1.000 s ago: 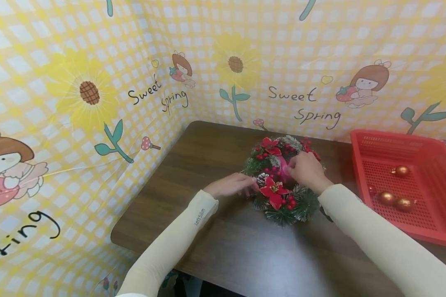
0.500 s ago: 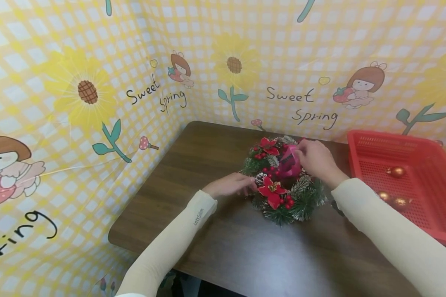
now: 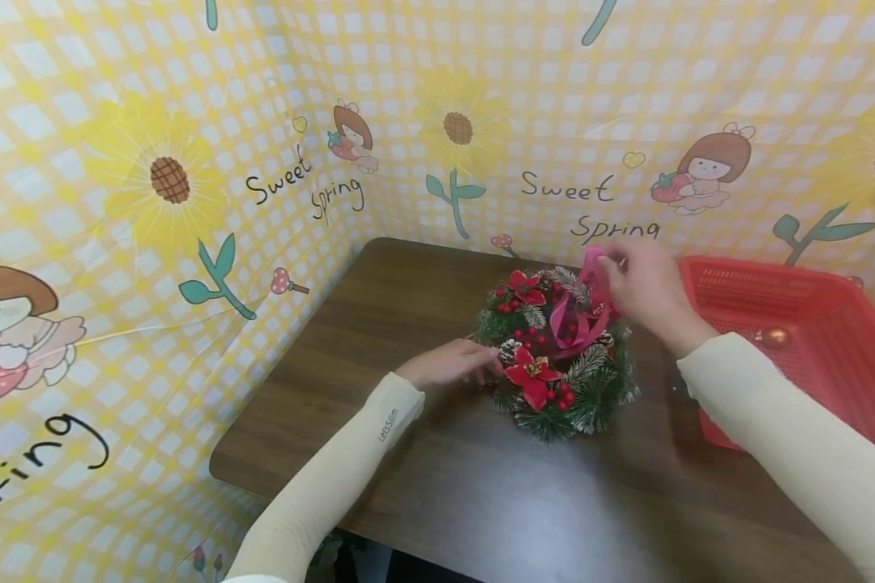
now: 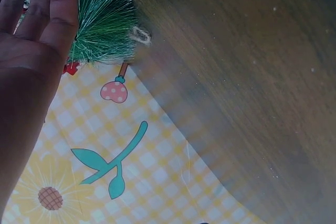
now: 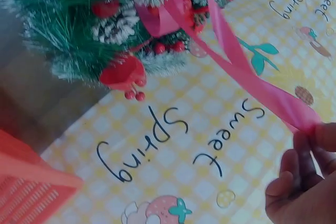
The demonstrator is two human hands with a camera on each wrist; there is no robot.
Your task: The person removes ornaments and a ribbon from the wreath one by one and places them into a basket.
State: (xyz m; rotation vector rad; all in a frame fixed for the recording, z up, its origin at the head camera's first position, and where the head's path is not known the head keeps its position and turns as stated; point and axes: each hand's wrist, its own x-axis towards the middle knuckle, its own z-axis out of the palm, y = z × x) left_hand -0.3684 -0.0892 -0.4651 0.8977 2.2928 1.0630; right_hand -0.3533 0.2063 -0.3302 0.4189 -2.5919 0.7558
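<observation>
A green Christmas wreath (image 3: 603, 394) with red poinsettias, berries and frosted pinecones lies on the table. My left hand (image 3: 448, 363) holds its left edge beside a pinecone (image 3: 510, 351). In the left wrist view the fingers (image 4: 59, 3) reach to the wreath's green needles (image 4: 105, 22); the thumb is hidden there. My right hand (image 3: 649, 287) pinches a pink ribbon (image 5: 257, 90) between thumb and fingers, above the wreath's far right side. The ribbon stretches from the hand down to the wreath, with loops lying across its middle.
A red plastic basket (image 3: 795, 279) stands right of the wreath, partly behind the right forearm. One gold bauble (image 3: 776, 337) shows inside it. A checked yellow cloth (image 3: 408, 162) hangs behind and left of the brown table (image 3: 379, 324).
My right hand has risen from the wreath's middle toward the back right, drawing the pink ribbon up and out into a longer strand. The left hand has stayed at the wreath's left edge.
</observation>
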